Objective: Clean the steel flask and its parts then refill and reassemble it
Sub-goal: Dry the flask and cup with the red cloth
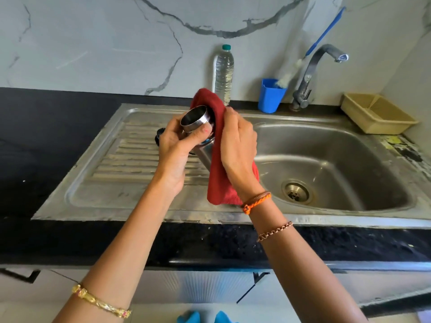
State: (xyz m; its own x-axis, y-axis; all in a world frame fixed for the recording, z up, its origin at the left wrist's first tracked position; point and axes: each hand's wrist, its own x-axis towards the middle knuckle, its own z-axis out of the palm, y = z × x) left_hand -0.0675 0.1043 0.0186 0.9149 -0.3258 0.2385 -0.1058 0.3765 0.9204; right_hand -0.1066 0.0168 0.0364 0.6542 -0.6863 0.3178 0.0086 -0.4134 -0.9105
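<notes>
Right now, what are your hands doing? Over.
Left hand grips steel cup. Right hand holds red cloth against it. Flask body mostly hidden behind. Nothing blocking.

Shiny steel cup [195, 118], matt red cloth [218, 159], dull scuffed metal sink [349, 145], glossy marble-look wall [116, 43]

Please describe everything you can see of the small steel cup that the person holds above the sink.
The small round steel cup looks like shiny polished metal with a dark, empty inside and a thin bright rim. It is tilted, its open mouth facing up and to the left. The left hand grips it from below, thumb on its side wall. The red cloth, held by the right hand, lies against its right side. It is held in the air over the sink's ribbed draining board.
</notes>
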